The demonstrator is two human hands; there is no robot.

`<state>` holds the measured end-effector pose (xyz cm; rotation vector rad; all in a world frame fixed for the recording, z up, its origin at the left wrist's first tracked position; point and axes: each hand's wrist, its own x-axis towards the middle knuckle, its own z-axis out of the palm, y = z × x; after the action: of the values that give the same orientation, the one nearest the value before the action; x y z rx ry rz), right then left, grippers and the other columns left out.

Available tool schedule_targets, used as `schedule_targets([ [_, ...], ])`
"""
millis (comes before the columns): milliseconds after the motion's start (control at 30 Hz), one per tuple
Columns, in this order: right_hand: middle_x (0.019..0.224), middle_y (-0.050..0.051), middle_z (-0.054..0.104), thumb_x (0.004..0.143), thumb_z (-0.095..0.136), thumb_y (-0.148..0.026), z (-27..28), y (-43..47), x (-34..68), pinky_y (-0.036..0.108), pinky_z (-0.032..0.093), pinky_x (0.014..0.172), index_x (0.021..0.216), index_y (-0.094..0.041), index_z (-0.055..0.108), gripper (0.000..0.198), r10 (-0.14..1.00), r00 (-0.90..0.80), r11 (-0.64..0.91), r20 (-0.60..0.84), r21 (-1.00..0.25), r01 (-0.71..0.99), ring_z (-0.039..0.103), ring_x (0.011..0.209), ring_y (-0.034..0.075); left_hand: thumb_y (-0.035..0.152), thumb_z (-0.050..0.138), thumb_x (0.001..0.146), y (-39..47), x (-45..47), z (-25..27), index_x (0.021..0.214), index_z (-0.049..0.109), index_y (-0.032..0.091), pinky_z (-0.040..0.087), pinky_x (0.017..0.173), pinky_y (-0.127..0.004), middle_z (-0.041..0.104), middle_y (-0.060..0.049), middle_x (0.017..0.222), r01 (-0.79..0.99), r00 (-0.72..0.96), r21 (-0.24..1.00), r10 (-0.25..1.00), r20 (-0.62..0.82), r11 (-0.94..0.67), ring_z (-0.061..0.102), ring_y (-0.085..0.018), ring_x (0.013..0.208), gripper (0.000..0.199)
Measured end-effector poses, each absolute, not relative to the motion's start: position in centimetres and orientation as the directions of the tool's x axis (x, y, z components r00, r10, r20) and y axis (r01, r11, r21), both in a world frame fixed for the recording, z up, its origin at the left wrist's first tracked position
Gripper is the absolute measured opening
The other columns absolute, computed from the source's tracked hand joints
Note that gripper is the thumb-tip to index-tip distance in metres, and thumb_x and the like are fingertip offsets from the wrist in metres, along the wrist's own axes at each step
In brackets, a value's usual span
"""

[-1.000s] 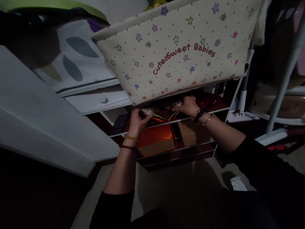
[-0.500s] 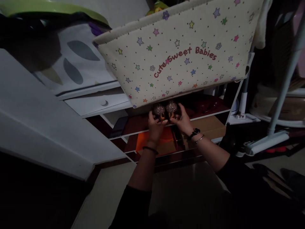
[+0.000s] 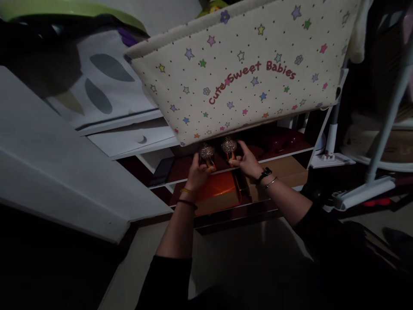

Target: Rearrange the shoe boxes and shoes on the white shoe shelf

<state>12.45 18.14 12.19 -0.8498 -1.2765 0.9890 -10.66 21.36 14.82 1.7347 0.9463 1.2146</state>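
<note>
At the shelf (image 3: 181, 168), left hand (image 3: 197, 175) and right hand (image 3: 249, 164) each hold a glittery item (image 3: 207, 151), apparently positioning it; any next shift needs steadiness.

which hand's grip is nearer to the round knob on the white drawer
Left. The left hand's grip is below and to the right of the knob, at the left glittery object; the right hand's grip is farther right, at the right glittery object.

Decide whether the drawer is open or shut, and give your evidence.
The drawer looks shut: its front sits within the white frame, and no inside shows.
</note>
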Motion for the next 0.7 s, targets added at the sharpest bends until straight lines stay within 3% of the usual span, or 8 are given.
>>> schedule_targets([
  [133, 0.085, -0.005, 0.065, 0.069, 0.087, -0.028, 12.6, 18.0, 12.0, 0.022, 0.044, 0.055, 0.153, -0.026, 0.036, 0.098, 0.921, 0.056, 0.388, 0.385, -0.919, -0.070, 0.053, 0.059, 0.010, 0.025, 0.082, 0.067, 21.1, -10.7, 15.0, 0.150, 0.045, 0.011, 0.040, 0.064, -0.022, 0.059, 0.007, 0.079, 0.245, 0.240, 0.881, 0.906, 0.350, -0.405, 0.046, -0.008, 0.064, 0.092],
  [200, 0.080, -0.007, 0.062, 0.072, 0.085, -0.027, 12.6, 17.9, 12.0, 0.021, 0.040, 0.053, 0.155, -0.025, 0.035, 0.096, 0.923, 0.069, 0.381, 0.379, -0.924, -0.017, 0.049, 0.057, 0.009, 0.025, 0.080, 0.071, 20.8, -10.6, 15.1, 0.152, 0.044, 0.008, 0.035, 0.060, -0.022, 0.047, 0.012, 0.066, 0.320, 0.223, 0.855, 0.910, 0.350, -0.407, 0.040, -0.009, 0.060, 0.090],
  [333, 0.066, -0.011, 0.049, 0.078, 0.080, -0.026, 12.0, 18.0, 12.2, 0.022, 0.037, 0.054, 0.159, -0.022, 0.034, 0.094, 0.919, 0.094, 0.375, 0.383, -0.922, 0.097, 0.046, 0.056, 0.011, 0.023, 0.079, 0.073, 20.2, -10.6, 15.3, 0.160, 0.037, 0.005, 0.033, 0.060, -0.023, 0.040, 0.014, 0.060, 0.390, 0.186, 0.837, 0.923, 0.337, -0.385, 0.039, -0.010, 0.058, 0.098],
  [467, 0.076, -0.006, 0.058, 0.080, 0.078, -0.027, 11.5, 18.5, 12.1, 0.026, 0.049, 0.063, 0.163, -0.024, 0.033, 0.095, 0.902, 0.110, 0.395, 0.417, -0.901, 0.181, 0.050, 0.061, 0.013, 0.024, 0.077, 0.077, 20.7, -10.6, 15.0, 0.163, 0.035, 0.009, 0.037, 0.062, -0.022, 0.041, 0.014, 0.061, 0.395, 0.203, 0.824, 0.914, 0.353, -0.406, 0.040, -0.010, 0.059, 0.098],
  [567, 0.114, 0.009, 0.070, 0.080, 0.081, -0.035, 11.6, 18.3, 11.8, 0.035, 0.060, 0.080, 0.167, -0.022, 0.029, 0.103, 0.893, 0.121, 0.402, 0.434, -0.888, 0.226, 0.065, 0.079, 0.018, 0.024, 0.078, 0.076, 20.5, -10.5, 14.6, 0.165, 0.030, 0.008, 0.046, 0.067, -0.023, 0.053, 0.008, 0.072, 0.404, 0.170, 0.817, 0.911, 0.376, -0.413, 0.050, -0.012, 0.066, 0.102],
  [633, 0.148, 0.019, 0.057, 0.081, 0.082, -0.045, 11.9, 17.2, 12.3, 0.043, 0.062, 0.095, 0.170, -0.023, 0.026, 0.107, 0.862, 0.121, 0.455, 0.492, -0.857, 0.244, 0.072, 0.102, 0.025, 0.025, 0.080, 0.075, 19.3, -10.1, 14.3, 0.165, 0.031, 0.008, 0.054, 0.076, -0.029, 0.064, -0.006, 0.101, 0.415, 0.071, 0.770, 0.861, 0.503, -0.484, 0.062, -0.017, 0.086, 0.104],
  [700, 0.165, 0.020, 0.042, 0.086, 0.078, -0.053, 12.3, 15.4, 13.9, 0.048, 0.058, 0.109, 0.169, -0.024, 0.030, 0.100, 0.788, 0.142, 0.539, 0.599, -0.784, 0.308, 0.069, 0.121, 0.030, 0.028, 0.080, 0.081, 17.2, -9.2, 14.0, 0.159, 0.040, 0.011, 0.057, 0.093, -0.038, 0.058, -0.018, 0.132, 0.470, -0.018, 0.624, 0.700, 0.714, -0.624, 0.063, -0.025, 0.113, 0.090],
])
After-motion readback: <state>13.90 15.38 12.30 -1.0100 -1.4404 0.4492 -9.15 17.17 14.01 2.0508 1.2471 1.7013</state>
